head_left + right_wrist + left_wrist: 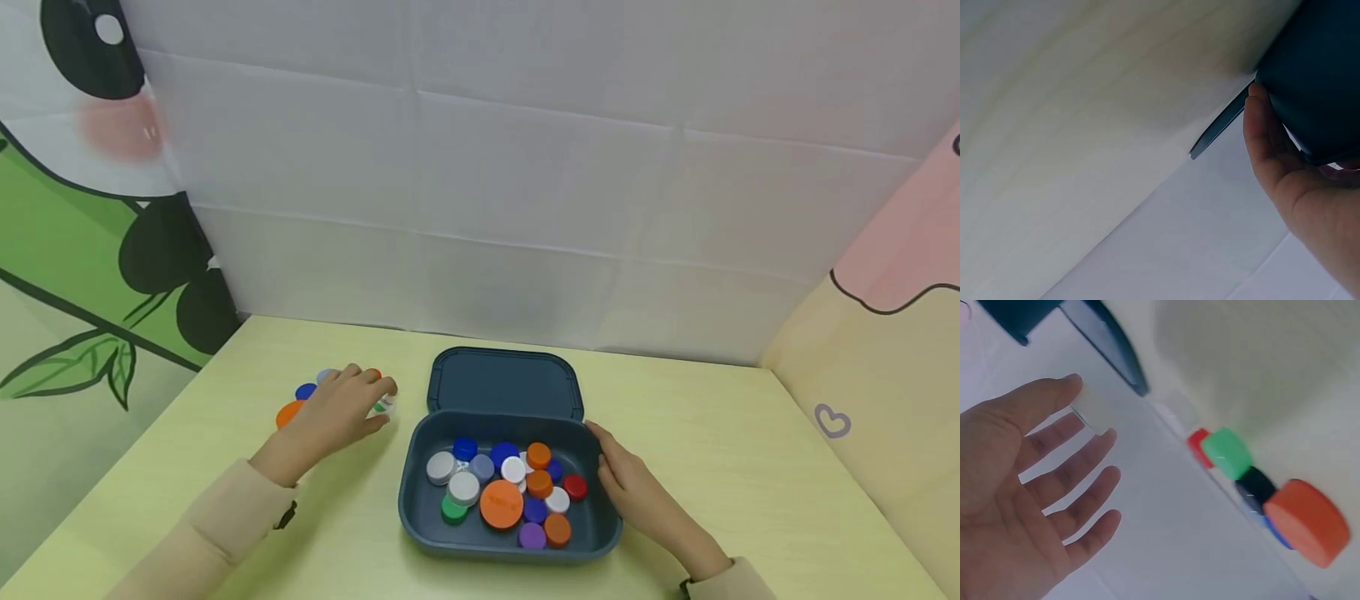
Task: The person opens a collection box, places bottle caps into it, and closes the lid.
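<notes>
Site: small tabletop booth, screened on three sides. Pale yellow table (705, 450); streaked wood-like grain in right-wrist view. Rear: creased white sheet (487, 167), fold lines visible. Left: cartoon print (75, 217), green, heavy black outlines, leaf motif (67, 367). Right: pink-and-cream print (900, 242), purple heart (832, 422). Screens hide surroundings; appears play-themed, but room type uncertain.
</notes>
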Demonstrator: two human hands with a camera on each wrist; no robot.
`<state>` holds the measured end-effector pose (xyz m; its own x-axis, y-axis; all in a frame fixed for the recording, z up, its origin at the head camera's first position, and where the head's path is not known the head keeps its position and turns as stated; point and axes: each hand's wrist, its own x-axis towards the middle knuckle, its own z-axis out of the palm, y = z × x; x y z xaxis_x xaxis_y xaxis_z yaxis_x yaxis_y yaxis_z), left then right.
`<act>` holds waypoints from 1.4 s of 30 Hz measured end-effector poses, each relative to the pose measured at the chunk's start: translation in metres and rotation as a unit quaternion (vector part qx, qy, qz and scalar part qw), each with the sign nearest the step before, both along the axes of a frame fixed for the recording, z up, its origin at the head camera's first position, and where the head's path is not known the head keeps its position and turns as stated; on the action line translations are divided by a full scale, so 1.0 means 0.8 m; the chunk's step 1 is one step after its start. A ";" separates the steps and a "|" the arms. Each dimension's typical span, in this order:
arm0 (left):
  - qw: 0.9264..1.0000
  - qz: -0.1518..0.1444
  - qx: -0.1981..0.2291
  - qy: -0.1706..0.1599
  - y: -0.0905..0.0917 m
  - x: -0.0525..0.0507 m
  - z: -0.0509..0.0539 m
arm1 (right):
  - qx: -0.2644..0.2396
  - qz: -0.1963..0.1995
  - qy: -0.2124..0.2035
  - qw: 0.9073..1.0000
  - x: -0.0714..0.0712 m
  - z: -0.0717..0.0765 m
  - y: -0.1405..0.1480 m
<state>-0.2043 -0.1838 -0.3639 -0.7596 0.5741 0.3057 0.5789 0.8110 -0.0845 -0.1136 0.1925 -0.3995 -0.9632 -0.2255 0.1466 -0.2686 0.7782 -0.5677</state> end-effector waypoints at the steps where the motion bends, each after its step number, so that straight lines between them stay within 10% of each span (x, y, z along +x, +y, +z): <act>1: 1.000 -0.005 0.003 -0.003 0.004 0.004 0.005 | 0.000 0.000 -0.001 1.000 0.000 0.000 0.000; 11: 0.999 -0.044 -0.002 -0.028 0.047 0.044 0.036 | 0.000 0.003 0.000 1.000 -0.001 0.000 0.001; 24: 0.991 -0.089 -0.068 -0.077 0.085 0.079 0.023 | -0.001 0.004 -0.006 1.000 -0.001 0.000 0.001; 42: 0.983 -0.040 -0.145 -0.106 0.098 0.090 0.007 | -0.003 -0.001 -0.009 1.000 0.000 0.001 0.000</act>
<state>-0.1323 -0.1056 -0.3586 -0.7378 0.6737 -0.0409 0.6690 0.7220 -0.1765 -0.1139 0.1927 -0.3988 -0.9663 -0.2222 0.1296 -0.2558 0.7754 -0.5773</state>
